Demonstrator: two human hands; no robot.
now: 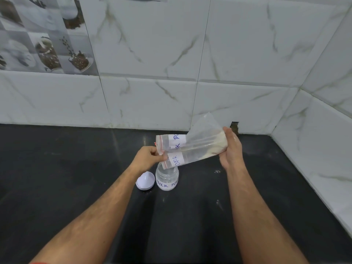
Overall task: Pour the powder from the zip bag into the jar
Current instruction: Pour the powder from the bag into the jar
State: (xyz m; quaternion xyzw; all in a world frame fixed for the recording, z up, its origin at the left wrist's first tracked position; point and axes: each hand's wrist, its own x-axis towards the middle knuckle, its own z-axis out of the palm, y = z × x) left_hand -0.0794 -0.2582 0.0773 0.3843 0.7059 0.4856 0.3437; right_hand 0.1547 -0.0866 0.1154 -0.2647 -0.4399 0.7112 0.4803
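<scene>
A clear zip bag (192, 147) with a red seal strip and a white handwritten label lies nearly flat in the air above the jar. Its mouth end points left and down, close over the jar's opening. White powder sits bunched at the bag's right end. My left hand (149, 156) pinches the mouth end. My right hand (231, 149) cups the powder end, raised slightly higher. The small clear jar (167, 179), labelled "MILK POW", stands upright and uncapped on the black counter (76, 168), with a little white powder at its bottom.
The jar's white lid (145, 181) lies upside down just left of the jar. Specks of spilled powder (218, 187) dot the counter to the right. White marble-patterned tiled walls (209, 54) close off the back and the right side.
</scene>
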